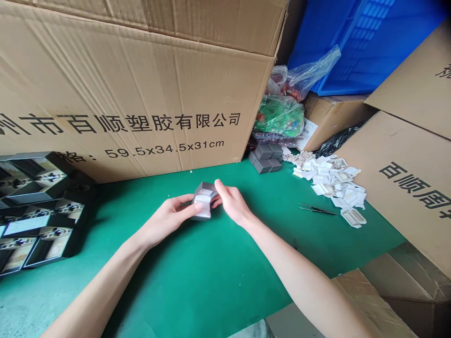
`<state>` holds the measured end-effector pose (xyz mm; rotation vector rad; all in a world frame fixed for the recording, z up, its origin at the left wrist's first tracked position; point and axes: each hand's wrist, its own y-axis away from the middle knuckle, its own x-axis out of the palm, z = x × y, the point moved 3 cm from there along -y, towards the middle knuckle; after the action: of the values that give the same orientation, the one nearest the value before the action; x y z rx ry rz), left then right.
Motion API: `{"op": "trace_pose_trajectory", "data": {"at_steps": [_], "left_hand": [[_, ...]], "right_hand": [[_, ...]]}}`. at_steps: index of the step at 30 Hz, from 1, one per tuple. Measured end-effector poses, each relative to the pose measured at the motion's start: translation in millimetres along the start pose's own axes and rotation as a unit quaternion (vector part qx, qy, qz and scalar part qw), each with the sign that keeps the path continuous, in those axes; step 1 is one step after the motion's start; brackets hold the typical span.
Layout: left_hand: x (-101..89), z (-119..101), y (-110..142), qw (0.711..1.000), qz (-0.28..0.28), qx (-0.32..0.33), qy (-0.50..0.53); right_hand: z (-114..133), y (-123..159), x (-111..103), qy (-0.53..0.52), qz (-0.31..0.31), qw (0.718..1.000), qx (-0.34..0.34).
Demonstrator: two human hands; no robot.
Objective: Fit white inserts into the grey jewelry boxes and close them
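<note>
- Left hand [179, 211] and right hand [230, 202] hold one small grey box [203, 199], seemingly open.
- Open boxes [42, 211] stand left; closed boxes [266, 158] sit stacked behind.

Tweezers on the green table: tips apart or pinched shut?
Apart: the tweezers lie with a visible gap between their two tips.

Large printed carton [151, 89] stood along the far edge of the green table [179, 277]. Toward the far right corner: clear bags [280, 116] with red and green contents, a black plastic bag [340, 139], loose white pieces [326, 178] in a heap. Tweezers [318, 209] lay just beside the heap. Blue crate [373, 61] sat beyond that corner; lettered carton [405, 171] lined the right edge.
</note>
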<state>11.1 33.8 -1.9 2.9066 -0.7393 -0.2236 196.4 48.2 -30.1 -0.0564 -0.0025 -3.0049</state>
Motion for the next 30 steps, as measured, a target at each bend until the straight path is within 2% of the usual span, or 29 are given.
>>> {"op": "trace_pose_trajectory", "data": {"at_steps": [7,12,16,30], "left_hand": [[1.3,5.2,-2.3,0.998,0.051,0.034,0.029],[3.5,2.6,-2.6,0.999,0.018,0.049,0.015],[5.6,-1.4,-1.4,0.999,0.003,0.052,0.013],[2.9,0.1,-0.2,0.998,-0.038,0.053,-0.009]], "right_hand": [[1.3,-2.9,-0.7,-0.089,-0.010,0.996,0.007],[7.6,-2.1,-4.1,-0.101,0.030,0.994,-0.017],[7.7,-2.6,-6.9,-0.117,0.056,0.992,-0.007],[6.9,-3.1,-7.7,-0.128,0.072,0.989,-0.016]]}}
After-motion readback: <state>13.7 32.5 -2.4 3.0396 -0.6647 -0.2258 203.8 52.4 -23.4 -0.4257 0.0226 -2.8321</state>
